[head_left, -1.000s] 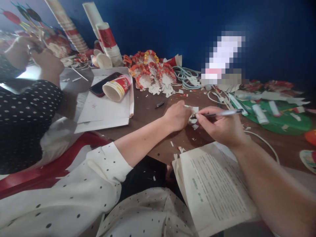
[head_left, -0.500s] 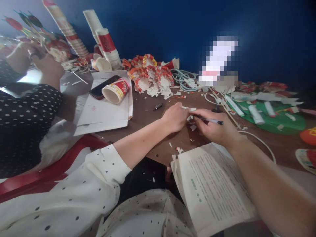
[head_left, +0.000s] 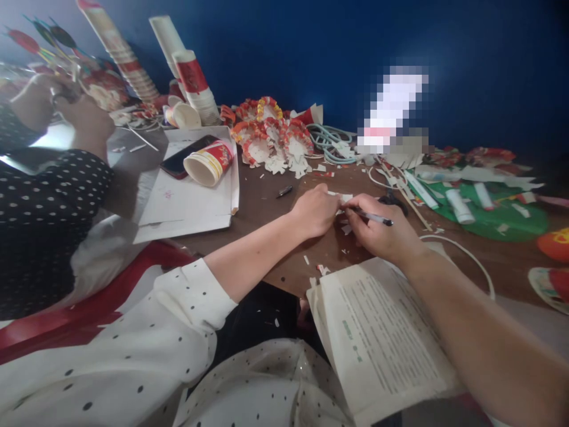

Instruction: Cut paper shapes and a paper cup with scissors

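A clear-barrelled pen (head_left: 376, 217) is gripped in my right hand (head_left: 377, 232), its rear end pointing right and its tip near my left fingertips. My left hand (head_left: 316, 210) rests on the brown table with curled fingers, closed on a small white piece of paper (head_left: 345, 197). Only part of that paper shows; fingers cover the rest. Beside and below the hands lie small white scraps (head_left: 346, 229). A black pen cap (head_left: 284, 191) lies to the left of my left hand. Just behind my right hand, black scissors handles (head_left: 398, 204) show in part.
A printed booklet (head_left: 382, 332) lies at the near edge. To the left, a white box lid (head_left: 186, 207) bears a phone (head_left: 180, 165) and paper cups (head_left: 208, 164). Cut cups (head_left: 275, 139), cup stacks (head_left: 198, 95) and cables (head_left: 331, 144) line the back. A co-worker's hands (head_left: 86, 118) are at far left.
My right hand and the pen have shifted slightly left, and more of the scissors handles shows behind them. My left hand stays in place.
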A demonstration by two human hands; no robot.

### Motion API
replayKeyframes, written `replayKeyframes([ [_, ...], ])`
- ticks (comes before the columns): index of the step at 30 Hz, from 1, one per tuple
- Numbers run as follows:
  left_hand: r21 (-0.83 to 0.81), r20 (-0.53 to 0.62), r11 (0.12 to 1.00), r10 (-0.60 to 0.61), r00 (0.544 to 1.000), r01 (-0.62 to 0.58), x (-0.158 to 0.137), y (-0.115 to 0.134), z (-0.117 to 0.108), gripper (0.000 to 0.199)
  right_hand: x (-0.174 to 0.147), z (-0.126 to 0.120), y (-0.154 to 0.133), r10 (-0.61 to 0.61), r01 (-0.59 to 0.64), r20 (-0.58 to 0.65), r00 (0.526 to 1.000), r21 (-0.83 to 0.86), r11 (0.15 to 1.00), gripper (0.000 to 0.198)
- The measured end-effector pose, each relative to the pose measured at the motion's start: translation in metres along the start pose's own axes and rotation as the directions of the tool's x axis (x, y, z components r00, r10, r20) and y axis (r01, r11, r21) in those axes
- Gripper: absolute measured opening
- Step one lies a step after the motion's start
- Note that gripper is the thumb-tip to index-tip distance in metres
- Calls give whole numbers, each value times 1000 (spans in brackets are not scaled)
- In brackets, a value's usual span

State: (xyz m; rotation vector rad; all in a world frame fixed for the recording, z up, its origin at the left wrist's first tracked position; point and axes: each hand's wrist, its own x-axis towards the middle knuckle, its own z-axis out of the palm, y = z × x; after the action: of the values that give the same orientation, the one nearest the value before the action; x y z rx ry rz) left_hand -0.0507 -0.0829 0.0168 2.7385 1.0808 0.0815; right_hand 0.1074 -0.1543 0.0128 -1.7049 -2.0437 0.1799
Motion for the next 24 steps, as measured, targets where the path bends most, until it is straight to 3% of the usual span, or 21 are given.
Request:
replayKeyframes([
  [10, -7, -15, 997, 83, 996, -83, -2, -9, -1, 35, 3, -5, -7, 43, -23, 62, 997, -291, 956, 25],
  [21, 11, 122, 978, 208, 971, -211, -1, -28, -21, 29, 6, -6, -4, 50, -25, 85, 995, -266, 964, 23],
  [24, -3, 88, 981, 195, 977, -195, 1, -31, -17, 28, 5, -5, -2, 48, -29, 77, 996, -230, 973, 21],
])
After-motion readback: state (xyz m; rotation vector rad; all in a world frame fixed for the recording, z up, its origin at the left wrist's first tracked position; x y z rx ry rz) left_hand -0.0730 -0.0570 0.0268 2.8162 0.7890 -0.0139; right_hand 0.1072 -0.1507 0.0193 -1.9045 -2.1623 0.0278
